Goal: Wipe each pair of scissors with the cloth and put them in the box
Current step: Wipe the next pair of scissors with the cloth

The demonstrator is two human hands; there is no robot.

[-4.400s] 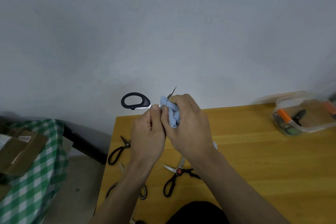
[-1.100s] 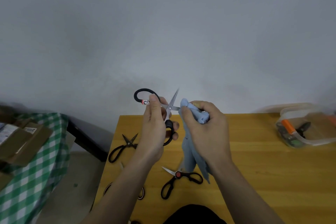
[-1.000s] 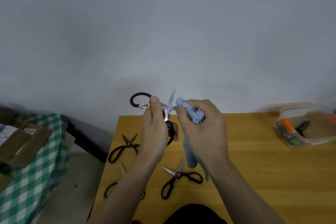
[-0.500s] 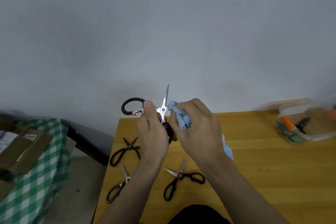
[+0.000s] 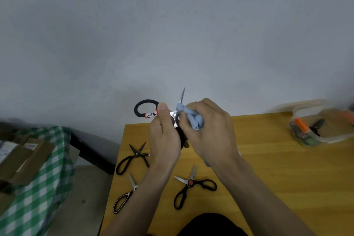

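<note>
Scissors (image 5: 193,185) wait nearest on the table (image 5: 268,168); above, left fingers (image 5: 162,113) grip the open pair (image 5: 179,105), right fingers (image 5: 208,109) now bunching cloth (image 5: 192,117) against its pivot, blade tilted upright since; box (image 5: 323,128) far right, wiping unfinished

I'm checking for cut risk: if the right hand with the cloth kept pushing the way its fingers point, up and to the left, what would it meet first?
Probably the open blades of the held scissors; the blue cloth in the right hand already presses there.
</note>
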